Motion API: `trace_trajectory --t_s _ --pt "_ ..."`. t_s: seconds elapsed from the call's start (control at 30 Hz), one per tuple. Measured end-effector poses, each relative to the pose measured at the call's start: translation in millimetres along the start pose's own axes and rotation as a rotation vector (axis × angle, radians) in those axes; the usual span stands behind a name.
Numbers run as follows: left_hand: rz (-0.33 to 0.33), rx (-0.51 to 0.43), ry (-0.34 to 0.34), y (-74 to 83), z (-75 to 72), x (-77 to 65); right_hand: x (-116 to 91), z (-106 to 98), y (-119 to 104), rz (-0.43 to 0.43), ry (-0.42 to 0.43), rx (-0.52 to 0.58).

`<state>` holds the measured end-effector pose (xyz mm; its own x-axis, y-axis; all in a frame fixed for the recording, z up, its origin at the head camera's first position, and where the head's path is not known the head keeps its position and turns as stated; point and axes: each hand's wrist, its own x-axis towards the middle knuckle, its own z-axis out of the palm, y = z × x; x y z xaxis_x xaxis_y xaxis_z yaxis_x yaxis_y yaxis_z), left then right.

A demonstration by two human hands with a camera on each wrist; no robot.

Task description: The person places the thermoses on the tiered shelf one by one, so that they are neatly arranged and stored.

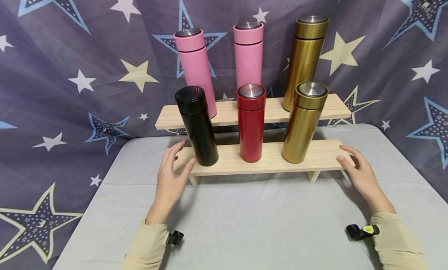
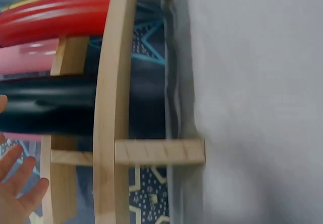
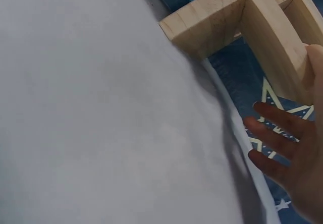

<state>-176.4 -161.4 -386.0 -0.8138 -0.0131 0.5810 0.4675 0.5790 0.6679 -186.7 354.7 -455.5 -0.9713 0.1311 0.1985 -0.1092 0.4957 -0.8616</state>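
My left hand (image 1: 170,180) is at the left end of the front wooden shelf (image 1: 227,158), thumb and fingers spread beside a black bottle (image 1: 200,132). The left wrist view shows those fingers (image 2: 20,183) apart, holding nothing. My right hand (image 1: 362,174) is at the shelf's right end, its thumb right at the wood and the other fingers (image 3: 275,135) loosely extended below the board. A red bottle (image 1: 251,130) stands upright mid-shelf. To its right is a shorter gold bottle (image 1: 303,126) with a steel-topped lid.
Behind, a higher wooden shelf (image 1: 224,108) carries a pink bottle (image 1: 196,73) at left, another pink bottle (image 1: 248,62) in the middle and a tall gold bottle (image 1: 305,63) at right. A grey cloth (image 1: 266,223) covers the table. A star-patterned curtain (image 1: 94,60) hangs behind.
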Motion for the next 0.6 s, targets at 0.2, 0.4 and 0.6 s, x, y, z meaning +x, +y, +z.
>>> trace_trajectory --t_s 0.2,0.4,0.6 --pt "0.074 0.154 0.015 -10.2 -14.8 -6.4 -0.6 -8.8 -6.7 -0.019 -0.05 -0.128" --pt "0.135 0.23 0.021 -21.2 -25.6 -8.0 0.5 -11.6 -10.4 -0.056 -0.062 -0.2" --pt "0.176 0.329 0.006 -31.8 -32.6 -6.5 1.1 -19.7 -16.8 -0.081 -0.058 -0.211"
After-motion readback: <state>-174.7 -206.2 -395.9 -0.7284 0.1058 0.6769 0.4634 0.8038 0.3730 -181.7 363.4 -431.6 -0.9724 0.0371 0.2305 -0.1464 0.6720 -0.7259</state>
